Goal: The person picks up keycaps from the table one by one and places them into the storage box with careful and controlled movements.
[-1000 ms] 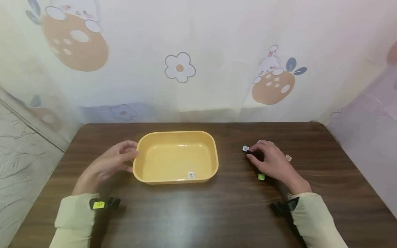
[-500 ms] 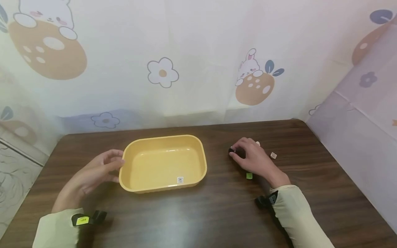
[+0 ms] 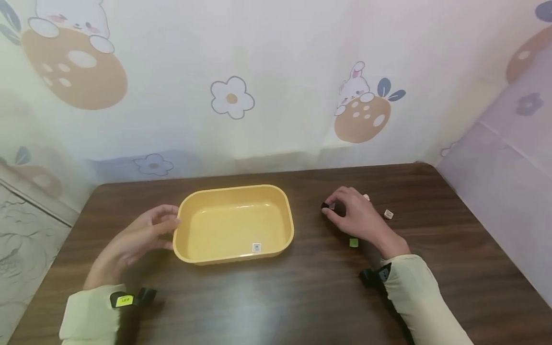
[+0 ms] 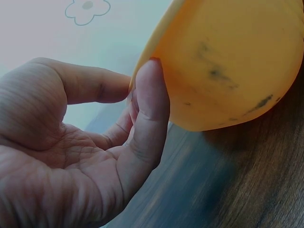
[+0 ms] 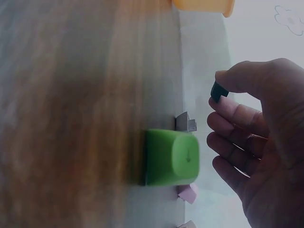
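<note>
My right hand pinches a small black keycap between thumb and forefinger, held slightly above the table; its other fingers are spread loosely. A pale grey keycap lies just beneath that hand, partly covered by it. A green keycap sits on the table below the hand, nearer the wrist. On the left, my left hand grips the end wall of a yellow plastic tub, thumb at the rim and fingers on the other side. Inside the tub lies one whitish keycap near the front wall.
Two more light keycaps lie beyond my right hand: a whitish one to the right and a pinkish one partly hidden. The dark wooden table ends at a curtain printed with rabbits and flowers.
My right hand has raised the black keycap a little and shifted it left, towards the tub. The left hand still grips the tub. The head view has turned slightly.
</note>
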`<state>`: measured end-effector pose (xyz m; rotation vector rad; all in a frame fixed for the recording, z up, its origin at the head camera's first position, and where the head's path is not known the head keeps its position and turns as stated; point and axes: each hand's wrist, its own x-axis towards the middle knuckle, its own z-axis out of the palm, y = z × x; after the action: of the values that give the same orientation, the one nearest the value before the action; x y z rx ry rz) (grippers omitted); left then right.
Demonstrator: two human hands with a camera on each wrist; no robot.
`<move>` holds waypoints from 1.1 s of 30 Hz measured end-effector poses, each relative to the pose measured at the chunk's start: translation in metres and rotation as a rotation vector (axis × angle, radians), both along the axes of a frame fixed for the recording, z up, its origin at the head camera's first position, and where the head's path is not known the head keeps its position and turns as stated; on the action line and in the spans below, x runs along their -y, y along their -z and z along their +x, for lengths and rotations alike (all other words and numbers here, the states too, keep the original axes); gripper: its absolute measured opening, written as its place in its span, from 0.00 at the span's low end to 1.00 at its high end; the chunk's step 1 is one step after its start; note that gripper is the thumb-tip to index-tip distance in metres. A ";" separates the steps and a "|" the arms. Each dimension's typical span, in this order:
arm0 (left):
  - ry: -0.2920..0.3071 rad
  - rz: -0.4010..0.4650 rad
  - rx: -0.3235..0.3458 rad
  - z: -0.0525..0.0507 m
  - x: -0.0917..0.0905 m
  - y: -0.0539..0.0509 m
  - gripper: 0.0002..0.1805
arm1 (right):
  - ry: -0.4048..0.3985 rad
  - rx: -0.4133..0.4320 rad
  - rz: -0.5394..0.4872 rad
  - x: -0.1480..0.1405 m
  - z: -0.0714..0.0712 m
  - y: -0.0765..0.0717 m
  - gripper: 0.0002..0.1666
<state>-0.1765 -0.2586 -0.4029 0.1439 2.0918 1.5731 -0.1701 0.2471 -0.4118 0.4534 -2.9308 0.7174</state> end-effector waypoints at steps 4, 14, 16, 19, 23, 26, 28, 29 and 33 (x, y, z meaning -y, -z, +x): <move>-0.005 -0.001 -0.004 0.000 0.000 -0.004 0.32 | -0.001 -0.014 -0.019 0.003 -0.002 -0.004 0.10; 0.004 -0.006 0.006 -0.001 -0.002 -0.003 0.32 | -0.017 -0.061 -0.057 0.014 -0.007 -0.007 0.11; 0.004 -0.007 0.004 -0.001 -0.001 -0.003 0.32 | -0.024 -0.061 -0.059 0.017 -0.010 -0.009 0.12; 0.004 -0.011 0.001 -0.001 -0.001 -0.004 0.32 | -0.031 -0.058 -0.060 0.021 -0.013 -0.012 0.12; 0.000 -0.017 0.002 -0.001 -0.001 -0.004 0.32 | -0.037 -0.050 -0.060 0.024 -0.014 -0.014 0.12; -0.005 -0.021 0.002 -0.002 -0.001 -0.004 0.33 | -0.039 -0.046 -0.061 0.026 -0.014 -0.015 0.12; -0.006 -0.022 0.003 -0.002 -0.001 -0.003 0.33 | -0.040 -0.038 -0.066 0.027 -0.014 -0.016 0.12; -0.006 -0.022 0.004 -0.001 -0.001 -0.003 0.33 | -0.044 -0.036 -0.068 0.028 -0.014 -0.017 0.12; -0.002 -0.012 0.006 -0.001 0.000 -0.003 0.34 | -0.056 -0.036 -0.069 0.031 -0.014 -0.018 0.12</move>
<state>-0.1779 -0.2584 -0.3998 0.1332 2.0971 1.5602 -0.1842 0.2163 -0.3935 0.5383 -2.8599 0.8059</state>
